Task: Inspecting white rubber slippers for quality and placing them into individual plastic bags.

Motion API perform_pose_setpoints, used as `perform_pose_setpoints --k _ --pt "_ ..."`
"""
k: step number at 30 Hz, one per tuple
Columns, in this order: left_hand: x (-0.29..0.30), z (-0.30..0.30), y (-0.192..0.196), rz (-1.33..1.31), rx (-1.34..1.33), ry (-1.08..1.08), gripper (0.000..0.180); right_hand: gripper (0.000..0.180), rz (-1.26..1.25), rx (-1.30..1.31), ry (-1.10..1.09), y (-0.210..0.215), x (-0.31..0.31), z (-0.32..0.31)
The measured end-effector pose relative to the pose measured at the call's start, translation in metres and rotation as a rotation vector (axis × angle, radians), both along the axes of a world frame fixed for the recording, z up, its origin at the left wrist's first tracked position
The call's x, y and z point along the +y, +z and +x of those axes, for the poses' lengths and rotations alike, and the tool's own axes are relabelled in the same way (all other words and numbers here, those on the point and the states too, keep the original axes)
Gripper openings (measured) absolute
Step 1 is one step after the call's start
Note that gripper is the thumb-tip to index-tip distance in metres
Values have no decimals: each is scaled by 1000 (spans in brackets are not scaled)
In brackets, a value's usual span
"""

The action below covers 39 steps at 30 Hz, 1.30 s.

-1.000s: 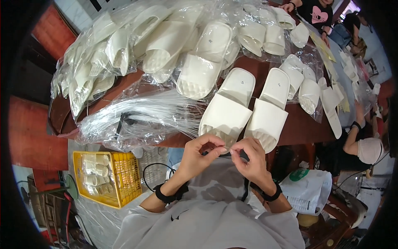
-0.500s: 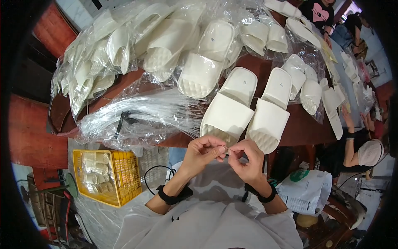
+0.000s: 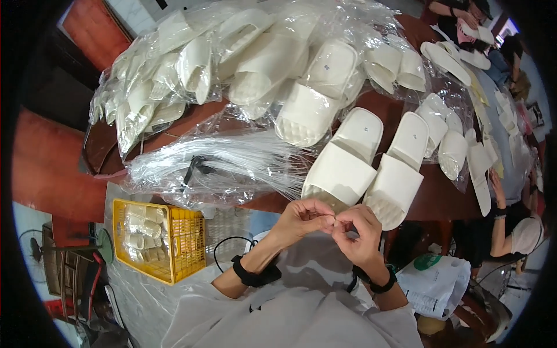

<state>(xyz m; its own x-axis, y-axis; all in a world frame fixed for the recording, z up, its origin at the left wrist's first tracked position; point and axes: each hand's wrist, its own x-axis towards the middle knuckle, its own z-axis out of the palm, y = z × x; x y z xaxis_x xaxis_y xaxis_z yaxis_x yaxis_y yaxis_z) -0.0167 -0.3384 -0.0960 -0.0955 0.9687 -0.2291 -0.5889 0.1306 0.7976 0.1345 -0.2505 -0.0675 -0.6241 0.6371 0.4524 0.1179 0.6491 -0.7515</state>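
Observation:
My left hand (image 3: 302, 223) and my right hand (image 3: 358, 232) meet at the table's near edge, thumbs and fingertips pinched together. Whatever lies between them is too small to make out. Right beyond them, a pair of cream slippers rests side by side, toes toward me: the left slipper (image 3: 342, 169) and the right slipper (image 3: 397, 182). To their left lies a bundle of thin clear plastic strands (image 3: 243, 165) in a clear bag, with a black band around it. A bagged slipper (image 3: 307, 113) sits just behind the pair.
Bagged cream slippers (image 3: 194, 66) are heaped across the back of the brown table (image 3: 447, 200). More slippers (image 3: 478, 165) lie at the right. A yellow crate (image 3: 188, 246) with bagged slippers stands at lower left, a white bag (image 3: 432, 281) at lower right. Other people work along the right side.
The view has shifted, so the table and slippers sit further right and lower. My hands stay pinched together, fingertips slightly closer. At the far right back, a person now has slippers in hand.

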Motion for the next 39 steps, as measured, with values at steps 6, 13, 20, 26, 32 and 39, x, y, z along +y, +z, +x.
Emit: perform_pose_setpoints --k 6,13,20,26,32,39 --pt "0 2 -2 -55 -26 18 23 21 93 -61 -1 2 2 0" --pt "-25 -1 29 107 569 529 34 20 193 -194 -37 16 11 6" --pt "-101 -116 22 -337 1649 1446 60 19 214 -211 -16 47 14 -3" --pt "-146 -167 -39 -484 1213 1432 71 14 276 -262 54 57 23 -51" --pt "-129 -183 -39 -470 1399 1300 69 13 384 -361 131 36 35 -80" --pt "-132 -222 -42 -507 1616 1201 68 13 427 -442 156 28 34 -98"
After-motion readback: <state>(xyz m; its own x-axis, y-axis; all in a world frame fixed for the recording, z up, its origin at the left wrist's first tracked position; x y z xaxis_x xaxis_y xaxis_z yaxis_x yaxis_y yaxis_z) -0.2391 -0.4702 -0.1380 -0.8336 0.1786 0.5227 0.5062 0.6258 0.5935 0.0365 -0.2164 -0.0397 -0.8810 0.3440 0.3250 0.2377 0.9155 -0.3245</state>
